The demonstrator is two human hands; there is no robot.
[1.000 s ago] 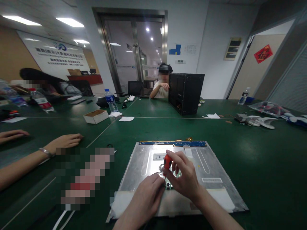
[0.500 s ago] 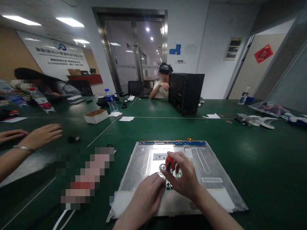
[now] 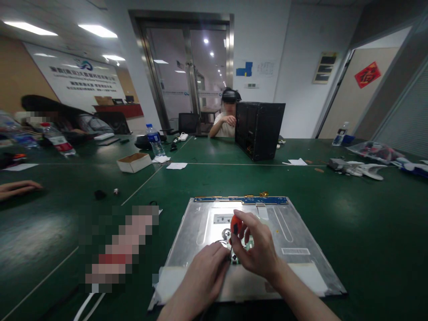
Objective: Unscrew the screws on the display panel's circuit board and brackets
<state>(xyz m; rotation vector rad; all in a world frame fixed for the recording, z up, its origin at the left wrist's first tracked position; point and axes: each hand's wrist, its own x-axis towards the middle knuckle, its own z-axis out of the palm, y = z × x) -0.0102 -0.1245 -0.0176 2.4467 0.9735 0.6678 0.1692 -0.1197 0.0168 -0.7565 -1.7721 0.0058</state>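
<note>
Near the right hand (image 3: 257, 245), the panel (image 3: 294, 232) bears a barcode (image 3: 295, 251).

Screwdriver (image 3: 236, 226) tip unclear nr L hand (image 3: 207, 264); pinkish obj. (image 3: 129, 238) pixelated.

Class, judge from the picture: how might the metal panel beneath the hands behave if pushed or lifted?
The metal panel looks stiff, its broad sheet lying flat. Pushed, it would likely slide rather than tip, being low and wide. The exposed blue strip seems fragile.
</note>
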